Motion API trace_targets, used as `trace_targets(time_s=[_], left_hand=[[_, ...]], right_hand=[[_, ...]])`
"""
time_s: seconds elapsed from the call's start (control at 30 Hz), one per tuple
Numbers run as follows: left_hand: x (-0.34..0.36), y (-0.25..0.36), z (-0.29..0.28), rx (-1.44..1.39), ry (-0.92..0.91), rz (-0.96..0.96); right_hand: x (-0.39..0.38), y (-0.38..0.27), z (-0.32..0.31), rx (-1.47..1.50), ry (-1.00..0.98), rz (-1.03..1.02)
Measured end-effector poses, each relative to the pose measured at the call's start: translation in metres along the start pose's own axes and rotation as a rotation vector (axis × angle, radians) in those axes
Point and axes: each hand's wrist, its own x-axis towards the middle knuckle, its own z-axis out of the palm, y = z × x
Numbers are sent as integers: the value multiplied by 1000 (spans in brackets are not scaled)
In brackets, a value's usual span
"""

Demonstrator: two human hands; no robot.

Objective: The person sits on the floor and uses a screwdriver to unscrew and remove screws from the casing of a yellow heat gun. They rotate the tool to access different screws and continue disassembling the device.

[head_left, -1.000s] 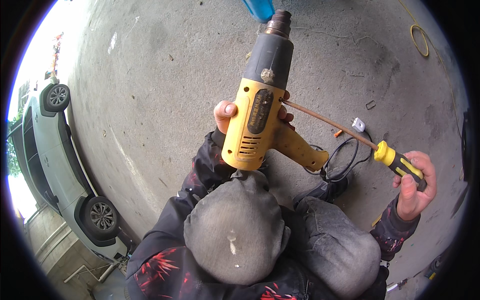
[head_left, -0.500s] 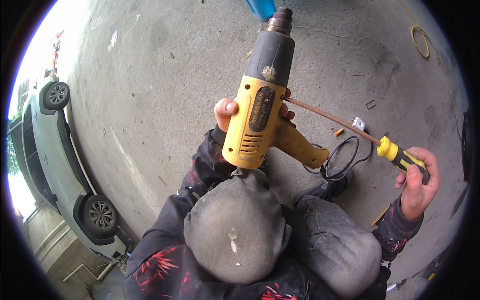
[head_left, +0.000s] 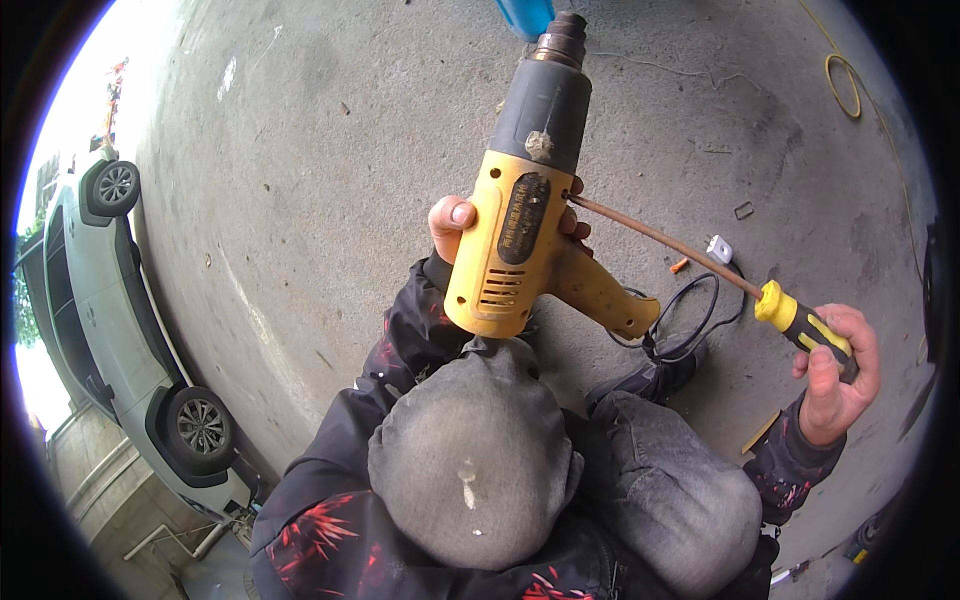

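A yellow and black heat gun (head_left: 512, 225) is gripped round its body by my left hand (head_left: 453, 224). The thumb shows on the near left side, and fingertips come round the right side from beneath. Its metal nozzle points away from me, and the handle slants to the lower right. With my right hand (head_left: 838, 375) I hold a screwdriver (head_left: 800, 320) by its yellow and black handle. The long rusty shaft reaches left to a screw hole on the housing's right edge. Whether the tip sits on a screw is too small to tell.
Beyond the handle, a black cord (head_left: 690, 320) with a white plug (head_left: 719, 249) lies on the concrete floor (head_left: 330, 180). A blue object (head_left: 525, 15) is past the nozzle. A yellow hose or cable (head_left: 842, 88) loops at far right. At left stands a parked car (head_left: 115, 310).
The fingers of my right hand have shifted slightly on the screwdriver handle. The heat gun and my left hand look the same.
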Motion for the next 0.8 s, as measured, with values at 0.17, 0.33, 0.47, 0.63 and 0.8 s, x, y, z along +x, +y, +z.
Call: trace_targets(time_s=[0.17, 0.33, 0.47, 0.63, 0.8], left_hand=[[0, -1, -2, 32, 3, 13], [2, -1, -7, 84, 11, -13], [5, -2, -15, 72, -26, -74], [0, -1, -21, -76, 29, -75], [-1, 3, -23, -78, 14, -70]], right_hand=[[7, -22, 0, -233, -74, -235], [39, -81, -9, -475, -307, -462], [68, -118, -6, -436, -496, -414], [82, -140, 19, -542, -550, -468], [89, -139, 35, -614, -440, -475]])
